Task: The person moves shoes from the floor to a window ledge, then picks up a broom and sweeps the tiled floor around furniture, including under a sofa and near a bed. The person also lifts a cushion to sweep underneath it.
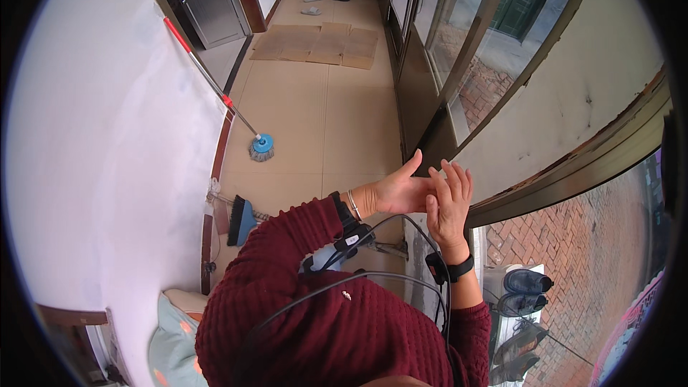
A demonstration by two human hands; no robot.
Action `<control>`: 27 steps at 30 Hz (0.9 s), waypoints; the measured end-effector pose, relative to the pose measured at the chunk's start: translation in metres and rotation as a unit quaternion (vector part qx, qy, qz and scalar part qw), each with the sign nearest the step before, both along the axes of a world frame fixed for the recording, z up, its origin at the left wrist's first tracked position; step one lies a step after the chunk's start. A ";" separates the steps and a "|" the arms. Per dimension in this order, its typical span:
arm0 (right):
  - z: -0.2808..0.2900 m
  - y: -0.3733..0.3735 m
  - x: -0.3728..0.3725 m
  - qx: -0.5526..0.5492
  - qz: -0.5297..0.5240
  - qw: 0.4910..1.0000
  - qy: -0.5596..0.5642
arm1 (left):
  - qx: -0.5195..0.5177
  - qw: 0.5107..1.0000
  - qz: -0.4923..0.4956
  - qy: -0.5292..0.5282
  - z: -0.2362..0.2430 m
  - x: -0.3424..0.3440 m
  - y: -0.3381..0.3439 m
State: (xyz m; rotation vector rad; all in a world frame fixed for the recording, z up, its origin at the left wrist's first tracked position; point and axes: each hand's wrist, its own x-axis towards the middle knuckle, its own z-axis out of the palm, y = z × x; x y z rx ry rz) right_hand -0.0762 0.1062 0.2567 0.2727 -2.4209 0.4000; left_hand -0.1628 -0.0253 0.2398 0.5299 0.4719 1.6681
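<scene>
My left hand point(398, 188) reaches across in front of me, fingers stretched out, thumb up. My right hand point(448, 204) lies against its palm side, fingers spread and pointing up. The two hands touch and hold nothing. Both wrists carry black bands with cables running down over my dark red knitted sleeves. A thin bracelet sits on the left wrist. A glass door with a brown frame point(459, 86) stands just beyond the hands.
A spin mop with red and silver handle point(215, 86) leans on the white wall, its blue head point(261, 147) on the tiled floor. A blue broom point(241, 221) lies by the wall. Flattened cardboard point(319, 44) lies farther down. Black shoes point(525, 290) sit at right.
</scene>
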 end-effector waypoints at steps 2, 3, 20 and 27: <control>-0.002 -0.005 -0.029 0.039 0.046 0.998 -0.010 | -0.002 1.000 -0.002 0.011 -0.007 0.003 -0.007; -0.006 -0.008 -0.034 0.017 0.066 0.998 -0.011 | 0.010 0.999 -0.005 0.031 -0.010 -0.002 -0.016; -0.171 -0.015 -0.146 -0.059 -0.061 0.958 -0.274 | -0.103 0.916 0.382 0.059 -0.065 -0.202 -0.289; -0.262 0.048 -0.085 -0.146 -0.180 0.794 -0.561 | -0.229 0.626 0.740 -0.093 -0.133 -0.197 -0.506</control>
